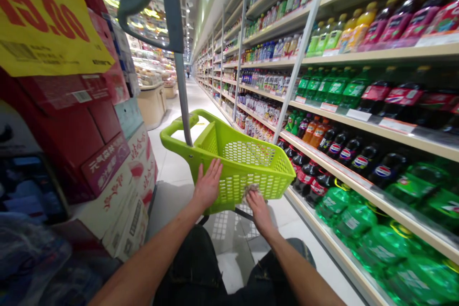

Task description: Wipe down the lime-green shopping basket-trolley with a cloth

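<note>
Drink shelving [380, 57] fills the right side, its loaded shelves running back along a pale tiled floor [170, 165]. Along the floor's left edge rises a stack of drink cartons [71, 138], red above white. Between the cartons and the front edge of the bottom shelf, a lime-green basket trolley [247, 166] stands on the floor, its tapered end close to the shelving and its perforated near wall facing the person's dark-trousered knees [193, 260]. A yellow price sign [46, 19] reading 15.00 hangs over the cartons' upper front. From the trolley's wider end a metal pole climbs to a grey loop handle [174, 14]. Large green soda bottles [387, 244] crowd the bottom shelf's near end; Pepsi bottles [358, 160] line the shelf above.

The left hand [208, 184] lies flat on the trolley's near wall just below the rim, toward the pole end, fingers extended and close together. The right hand [260, 213], lower and toward the tapered end, pinches a greyish crumpled wad [250, 188] in its fingertips, pressed against the perforations.
</note>
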Available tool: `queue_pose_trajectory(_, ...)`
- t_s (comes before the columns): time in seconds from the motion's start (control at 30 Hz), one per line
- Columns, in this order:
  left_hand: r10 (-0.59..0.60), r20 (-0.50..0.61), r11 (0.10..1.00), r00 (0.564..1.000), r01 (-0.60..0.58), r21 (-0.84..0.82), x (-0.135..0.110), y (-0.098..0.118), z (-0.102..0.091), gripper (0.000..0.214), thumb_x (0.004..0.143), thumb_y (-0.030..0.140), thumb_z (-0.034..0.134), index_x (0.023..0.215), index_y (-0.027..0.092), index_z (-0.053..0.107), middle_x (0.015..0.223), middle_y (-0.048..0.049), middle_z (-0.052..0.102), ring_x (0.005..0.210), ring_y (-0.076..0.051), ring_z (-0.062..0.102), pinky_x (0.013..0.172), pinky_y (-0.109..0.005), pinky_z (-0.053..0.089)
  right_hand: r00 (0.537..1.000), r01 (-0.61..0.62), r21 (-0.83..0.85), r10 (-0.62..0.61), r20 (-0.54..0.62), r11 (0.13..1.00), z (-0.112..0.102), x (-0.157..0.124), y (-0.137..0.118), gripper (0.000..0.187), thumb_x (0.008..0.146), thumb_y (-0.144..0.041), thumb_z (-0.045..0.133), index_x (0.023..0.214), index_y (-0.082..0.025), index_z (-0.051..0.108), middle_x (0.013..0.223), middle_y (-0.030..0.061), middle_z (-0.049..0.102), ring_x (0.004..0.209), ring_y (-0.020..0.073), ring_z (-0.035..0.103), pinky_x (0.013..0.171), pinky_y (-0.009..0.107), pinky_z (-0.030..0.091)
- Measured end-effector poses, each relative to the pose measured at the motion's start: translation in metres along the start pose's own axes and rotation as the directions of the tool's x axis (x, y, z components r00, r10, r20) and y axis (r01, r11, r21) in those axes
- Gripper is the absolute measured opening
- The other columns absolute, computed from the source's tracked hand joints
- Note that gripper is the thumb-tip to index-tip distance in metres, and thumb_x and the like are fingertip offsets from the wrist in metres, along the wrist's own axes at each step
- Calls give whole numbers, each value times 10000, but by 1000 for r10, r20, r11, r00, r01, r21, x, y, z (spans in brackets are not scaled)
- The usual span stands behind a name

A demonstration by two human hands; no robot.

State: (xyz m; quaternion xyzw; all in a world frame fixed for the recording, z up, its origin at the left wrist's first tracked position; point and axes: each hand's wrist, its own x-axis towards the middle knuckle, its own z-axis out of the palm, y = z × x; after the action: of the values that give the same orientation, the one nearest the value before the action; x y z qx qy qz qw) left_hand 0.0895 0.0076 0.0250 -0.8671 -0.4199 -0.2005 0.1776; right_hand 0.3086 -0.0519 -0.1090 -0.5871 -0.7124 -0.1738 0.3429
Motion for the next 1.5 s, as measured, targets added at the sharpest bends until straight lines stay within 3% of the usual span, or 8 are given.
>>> queue_pose_trajectory(0.07, 0, -5, 1000, 1000, 0, 7, -6, -4, 3, 624, 700, 99, 350, 1323, 123, 311, 1425, -81, 241, 1330, -206, 166, 1066, -512, 110, 1000, -17, 8, 17, -26, 1000, -3, 0, -7, 467, 767, -4, 304, 1107, -181, 572, 1231, 108, 524, 1248, 172, 343, 965, 425, 355)
queue_pose_trajectory(0.27, 0, -19, 1000, 1000, 0, -6, -17, -5, 10, 630, 695, 95, 356, 1323, 108, 311, 1417, -101, 250, 1327, -217, 173, 1064, -518, 114, 986, -28, 11, 29, -164, 1000, -28, 69, -20, 517, 775, 1, 305, 1225, -188, 474, 1350, 93, 393, 1318, 187, 188, 1034, 484, 240)
queue_pose_trajectory(0.5, -2, -35, 1000, 999, 1, -15, -34, -15, 10, 621, 686, 90, 350, 1306, 103, 345, 1410, -85, 270, 1321, -205, 198, 1070, -490, 127, 988, 143, 33, -144, 61, 989, 7, 15, -26, 448, 780, -1, 324, 1129, -158, 558, 1212, 123, 538, 1248, 179, 345, 982, 439, 342)
queue_pose_trajectory(0.73, -32, -18, 999, 999, 31, -25, -40, -17, 11, 631, 679, 88, 353, 1309, 102, 337, 1412, -89, 269, 1321, -207, 197, 1067, -492, 126, 992, 93, 19, -91, -93, 996, -26, 93, -50, 515, 771, 28, 298, 1218, -150, 481, 1349, 101, 393, 1321, 185, 177, 1046, 462, 242)
queue_pose_trajectory(0.93, -51, -33, 999, 998, 51, 7, -48, -30, 9, 637, 669, 89, 365, 1305, 108, 347, 1405, -90, 289, 1316, -206, 212, 1072, -479, 127, 949, 271, 59, -277, 153, 961, 12, 39, -52, 425, 784, -1, 359, 1125, -155, 560, 1188, 119, 558, 1228, 191, 376, 972, 444, 363)
queue_pose_trajectory(1.2, -96, -60, 995, 994, 95, -27, -47, -40, 7, 623, 672, 97, 368, 1295, 87, 355, 1406, -99, 284, 1312, -219, 222, 1063, -498, 123, 971, 192, 80, -177, -163, 978, -16, 121, -83, 493, 806, 6, 293, 1243, -160, 452, 1345, 103, 399, 1320, 178, 181, 1045, 463, 255)
queue_pose_trajectory(1.4, -117, -76, 993, 990, 116, -16, -52, -50, 3, 631, 667, 102, 375, 1297, 84, 351, 1409, -96, 281, 1314, -220, 215, 1067, -487, 118, 933, 352, 118, -358, 37, 929, 21, 61, -76, 381, 853, -72, 328, 1153, -171, 540, 1210, 104, 544, 1267, 172, 317, 996, 424, 353)
queue_pose_trajectory(1.5, -156, -68, 988, 985, 156, -11, -53, -60, 1, 642, 658, 99, 379, 1299, 79, 345, 1411, -98, 278, 1318, -226, 202, 1066, -489, 119, 954, 300, 155, -296, -46, 941, 13, 77, -90, 413, 858, -66, 298, 1205, -178, 493, 1269, 97, 491, 1286, 167, 277, 1009, 421, 340)
